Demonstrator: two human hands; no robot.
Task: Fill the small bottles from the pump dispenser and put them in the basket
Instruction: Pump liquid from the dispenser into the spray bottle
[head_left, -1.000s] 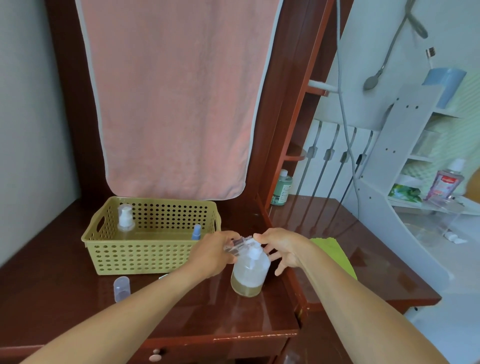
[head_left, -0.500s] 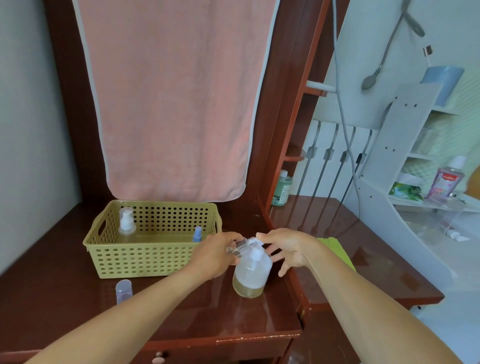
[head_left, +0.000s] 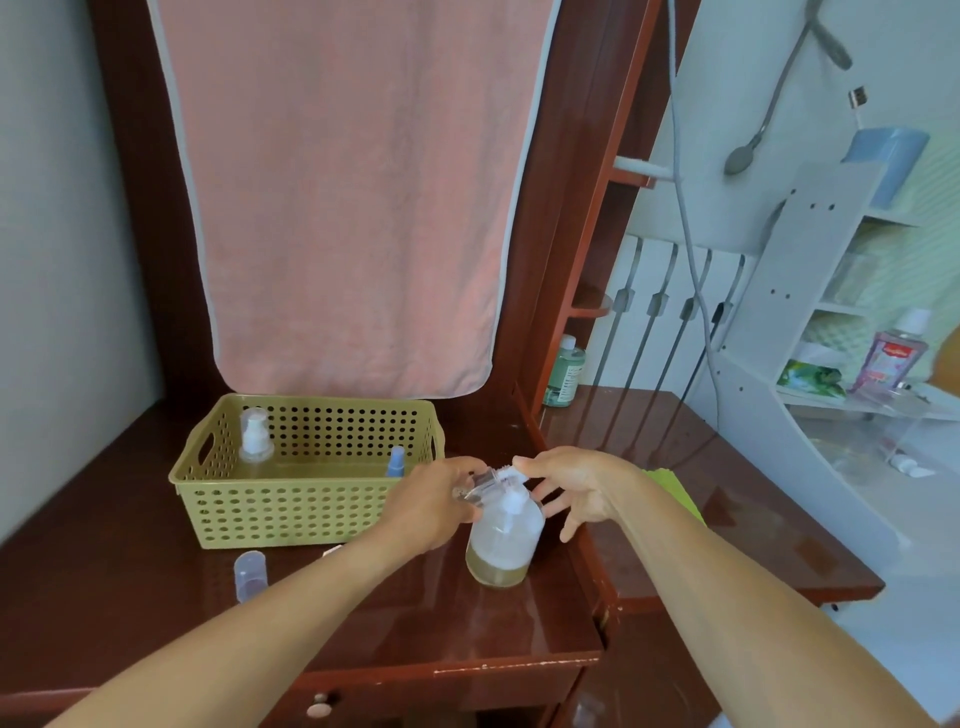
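Note:
A clear pump dispenser (head_left: 501, 545) with a little yellowish liquid at its bottom stands on the dark red wooden table. My left hand (head_left: 431, 504) holds a small clear bottle (head_left: 480, 486) tilted against the white pump nozzle. My right hand (head_left: 571, 486) rests its fingertips on the pump head, the other fingers spread. The yellow-green perforated basket (head_left: 306, 509) sits to the left, holding a small white pump bottle (head_left: 254, 439) and a blue-capped bottle (head_left: 395, 462). A small clear cap-like bottle (head_left: 250, 574) stands in front of the basket.
A pink towel (head_left: 348, 197) hangs behind the basket. A green cloth (head_left: 675, 491) lies by my right wrist. A green bottle (head_left: 566, 371) stands at the back, and a white shelf unit (head_left: 810, 291) with a pink bottle (head_left: 891, 358) stands to the right. The table's front edge is near.
Both hands stay at the dispenser's pump with the small bottle held to the nozzle. The view has shifted only slightly.

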